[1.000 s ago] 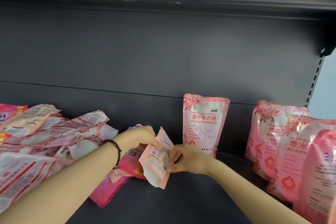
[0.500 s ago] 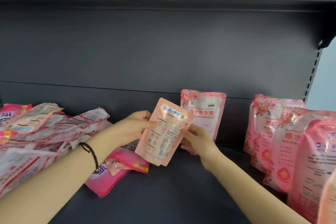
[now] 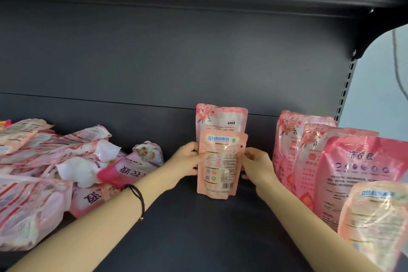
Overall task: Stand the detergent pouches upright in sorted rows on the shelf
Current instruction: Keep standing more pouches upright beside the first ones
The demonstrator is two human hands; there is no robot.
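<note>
Black wrist cord [image 3: 138,197]; slotted upright [image 3: 344,93] at right.

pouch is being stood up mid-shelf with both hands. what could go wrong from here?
1. The held pouch shows its printed back with the barcode, while the pouch behind it faces front; the row may end up mixed-facing.
2. It is soft, gripped only at its sides by the left hand and right hand; once released it could slump forward.
3. The loose pile lies close on the left, so a sweeping forearm might drag pouches off.

Dark shelf [image 3: 198,234] with heaped pouches [image 3: 50,161], upright pouches [image 3: 331,161]
</note>
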